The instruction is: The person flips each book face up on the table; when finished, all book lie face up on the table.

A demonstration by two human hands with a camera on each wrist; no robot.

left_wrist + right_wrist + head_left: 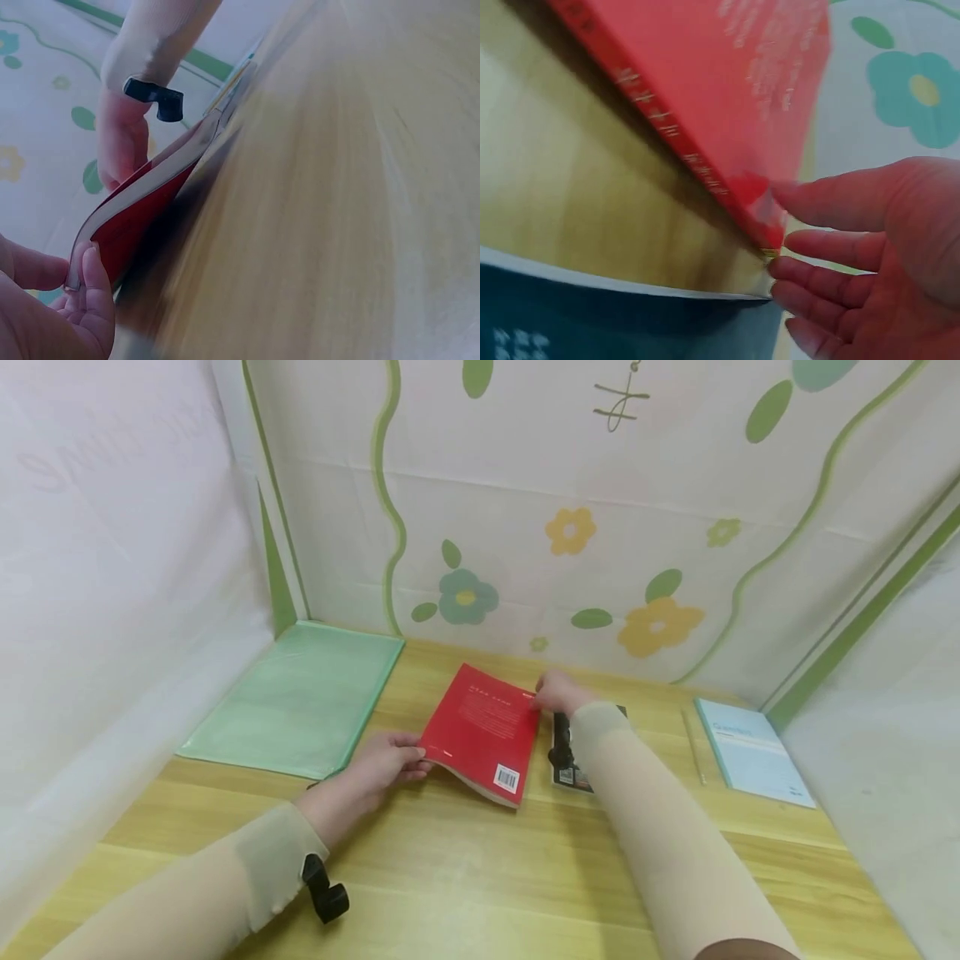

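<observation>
Worktop (480, 877) carried everything, green folder (300, 697) far left. Red book (483, 735) lay mid-table, lifting at its near edge. Left hand (382, 764) pinched that corner; right hand (558, 692), fingers extended, touched the far corner. Flipping looked underway; next needs a steady lift.

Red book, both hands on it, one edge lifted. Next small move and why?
Probably lower the near-left edge so the red book lies flat on the table. The left hand pinches that lifted corner, the right hand touches the far corner with straight fingers, and the cover bows in the left wrist view, so it is only half supported.
</observation>
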